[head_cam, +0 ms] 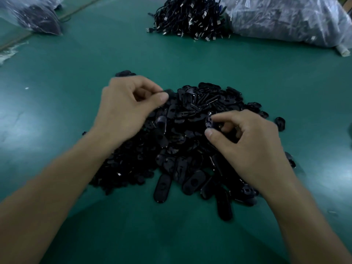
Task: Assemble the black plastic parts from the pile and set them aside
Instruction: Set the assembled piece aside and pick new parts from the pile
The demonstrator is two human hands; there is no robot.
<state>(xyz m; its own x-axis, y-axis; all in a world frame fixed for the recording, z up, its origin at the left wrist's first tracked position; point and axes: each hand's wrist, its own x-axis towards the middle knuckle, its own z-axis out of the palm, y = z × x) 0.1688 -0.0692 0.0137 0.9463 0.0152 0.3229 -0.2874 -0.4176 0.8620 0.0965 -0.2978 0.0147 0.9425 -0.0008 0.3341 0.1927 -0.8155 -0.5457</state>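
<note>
On the green desk (pixel 171 60), a big pile of black plastic parts (pixel 179 153).
The left hand (pixel 131 105) pinches a small black piece (pixel 168 91) at the pile's far edge. The right hand (pixel 247 143) holds an oval part (pixel 209 121) between thumb and finger, over the pile.

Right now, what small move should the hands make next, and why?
Probably bring the hands together to mate the parts: the right hand pinches an oval black part, and the left hand seems to pinch a small piece above the pile.
</note>
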